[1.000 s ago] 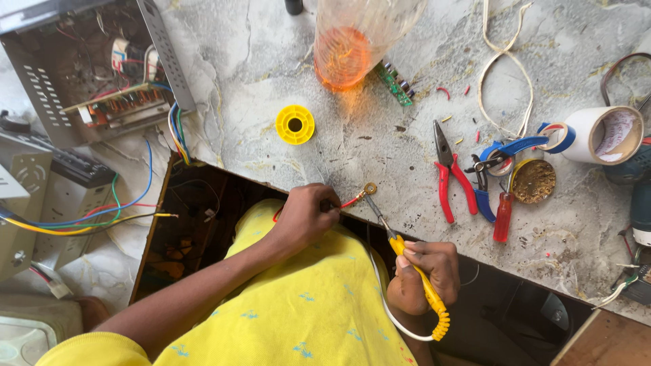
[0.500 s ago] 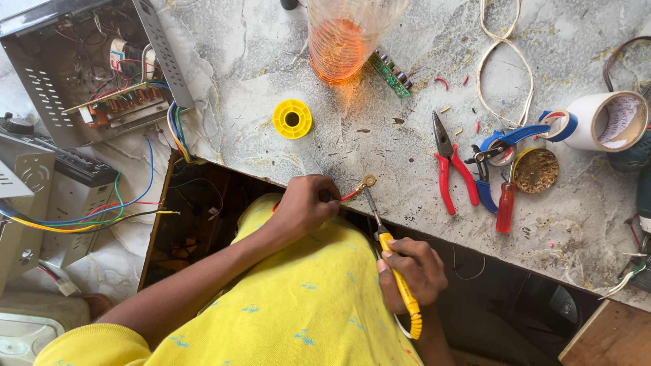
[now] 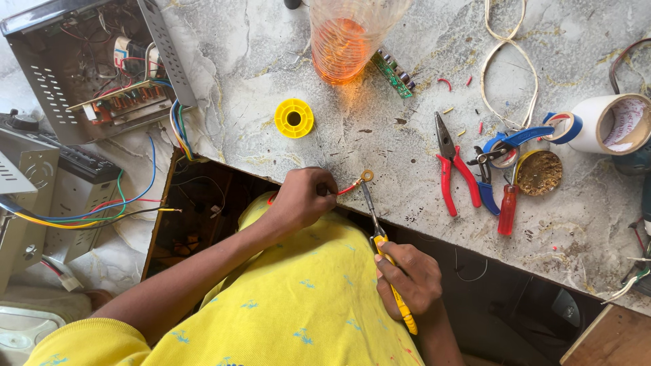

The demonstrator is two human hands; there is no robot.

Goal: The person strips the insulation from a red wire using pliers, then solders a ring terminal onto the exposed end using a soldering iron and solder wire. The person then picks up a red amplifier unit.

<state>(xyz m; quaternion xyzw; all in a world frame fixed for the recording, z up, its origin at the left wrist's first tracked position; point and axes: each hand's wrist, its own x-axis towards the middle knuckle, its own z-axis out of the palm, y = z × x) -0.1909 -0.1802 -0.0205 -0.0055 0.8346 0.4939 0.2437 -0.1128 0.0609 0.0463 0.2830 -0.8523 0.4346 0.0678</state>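
My left hand [image 3: 303, 198] pinches a red wire [image 3: 349, 188] that ends in a small brass ring terminal [image 3: 367, 175], resting at the front edge of the marble table [image 3: 271, 68]. My right hand [image 3: 411, 278] grips the yellow handle of a soldering iron [image 3: 380, 234]. Its thin metal tip points up at the ring terminal and touches it or comes very close. A fine strand of solder runs from my left hand toward the yellow solder spool [image 3: 293, 118] behind it.
Red-handled pliers [image 3: 451, 166], blue-handled cutters [image 3: 498, 152], a red screwdriver [image 3: 506, 209], a round flux tin [image 3: 539, 173] and tape rolls [image 3: 614, 123] lie to the right. An orange-tinted plastic bottle [image 3: 349, 37] and a small green circuit board [image 3: 393, 73] stand behind. An open metal chassis with wiring [image 3: 95, 68] sits left.
My right hand has slid down and back along the iron's handle while the tip stays at the ring terminal. My left hand has kept the red wire in place.
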